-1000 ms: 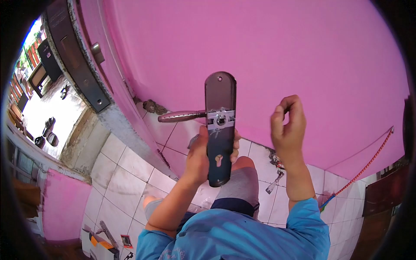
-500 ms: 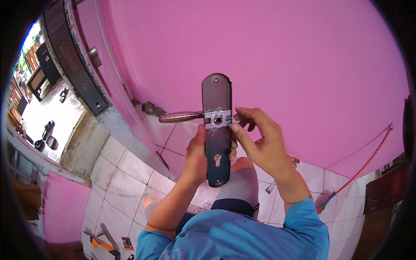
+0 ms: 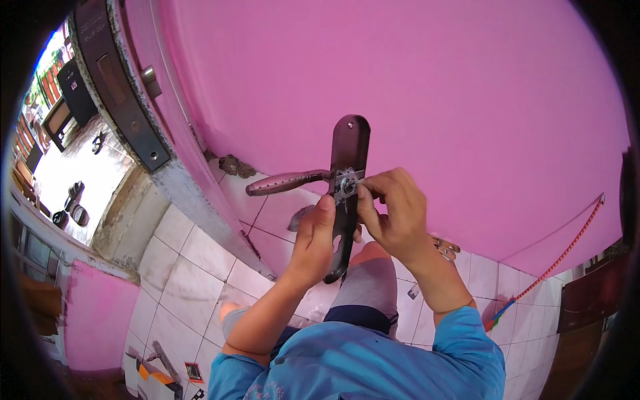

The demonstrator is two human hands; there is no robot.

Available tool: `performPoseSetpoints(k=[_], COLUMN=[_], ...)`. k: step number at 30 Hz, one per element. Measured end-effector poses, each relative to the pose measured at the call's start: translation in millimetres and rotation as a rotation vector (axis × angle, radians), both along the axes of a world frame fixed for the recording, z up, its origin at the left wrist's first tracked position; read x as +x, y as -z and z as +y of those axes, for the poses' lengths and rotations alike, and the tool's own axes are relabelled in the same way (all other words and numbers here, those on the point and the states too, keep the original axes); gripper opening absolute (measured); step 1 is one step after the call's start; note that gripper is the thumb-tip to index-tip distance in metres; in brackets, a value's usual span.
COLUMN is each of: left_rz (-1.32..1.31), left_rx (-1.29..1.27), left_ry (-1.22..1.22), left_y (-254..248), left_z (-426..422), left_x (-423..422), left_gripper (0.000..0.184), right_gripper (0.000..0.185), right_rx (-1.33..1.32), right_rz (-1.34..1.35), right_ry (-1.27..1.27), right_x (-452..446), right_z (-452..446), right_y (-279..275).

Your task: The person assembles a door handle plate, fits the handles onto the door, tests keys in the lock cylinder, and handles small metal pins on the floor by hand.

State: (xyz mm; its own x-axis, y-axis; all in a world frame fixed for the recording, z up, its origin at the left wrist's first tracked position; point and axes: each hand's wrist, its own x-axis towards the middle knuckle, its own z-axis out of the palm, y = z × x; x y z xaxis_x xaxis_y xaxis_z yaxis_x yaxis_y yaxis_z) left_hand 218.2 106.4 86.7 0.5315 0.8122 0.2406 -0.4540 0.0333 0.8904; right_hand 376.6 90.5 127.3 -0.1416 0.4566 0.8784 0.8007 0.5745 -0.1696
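A dark brown lever door handle [image 3: 351,147] on a long backplate is held upright in front of me, its rear face toward me and tilted. Its lever [image 3: 287,182] points left. At the plate's middle is a silver metal mechanism [image 3: 346,185] with a round hub; a keyhole opening lies below it. My left hand [image 3: 312,243] is closed around the plate's lower half, thumb on the near face. My right hand [image 3: 398,210] pinches at the mechanism's right side with thumb and forefinger; what sits between the fingertips is too small to make out.
On the left, a door edge carries a dark lock faceplate [image 3: 120,93] and a metal latch [image 3: 151,81]. A pink panel [image 3: 433,100] fills the background. Tools [image 3: 163,360] lie on the tiled floor at lower left. A red striped stick [image 3: 560,257] leans at right.
The door handle has shifted slightly right and turned, so its plate looks narrower. My right fingertips have moved onto the metal mechanism, and my left hand has moved right with the plate.
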Motion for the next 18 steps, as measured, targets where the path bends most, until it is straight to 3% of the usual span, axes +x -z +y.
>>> performPoseSetpoints(k=[5,7,10,13,17,18], left_rz=[0.076,0.061,0.09,0.12,0.088,0.056], left_rx=[0.037,0.047,0.126,0.186,0.154,0.12], left_ry=[-0.035,-0.01,-0.022,-0.045,0.03,0.056], left_y=[-5.0,-4.0,-8.0,-9.0,-9.4,-9.6], left_z=[0.4,-2.9,-6.9,-9.3,-8.5,-7.7], left_x=[0.0,-0.4,0.3,4.3,8.2,9.4], left_gripper=[0.059,0.058,0.062,0.067,0.069,0.07], right_gripper=[0.01,0.006,0.005,0.007,0.008,0.008], right_rx=[-0.226,-0.382,-0.182,-0.107,-0.334,-0.332], right_rz=[0.254,0.47,0.301,0.387,0.915,0.916], right_ry=[-0.095,-0.266,-0.303,-0.338,-0.471,-0.47], right_x=[-0.9,-0.8,12.9,15.1,0.1,0.7], right_z=[-2.4,-6.5,-1.7,-0.4,-16.6,-17.4], right_y=[6.9,5.6,16.1,27.4,21.9,19.2])
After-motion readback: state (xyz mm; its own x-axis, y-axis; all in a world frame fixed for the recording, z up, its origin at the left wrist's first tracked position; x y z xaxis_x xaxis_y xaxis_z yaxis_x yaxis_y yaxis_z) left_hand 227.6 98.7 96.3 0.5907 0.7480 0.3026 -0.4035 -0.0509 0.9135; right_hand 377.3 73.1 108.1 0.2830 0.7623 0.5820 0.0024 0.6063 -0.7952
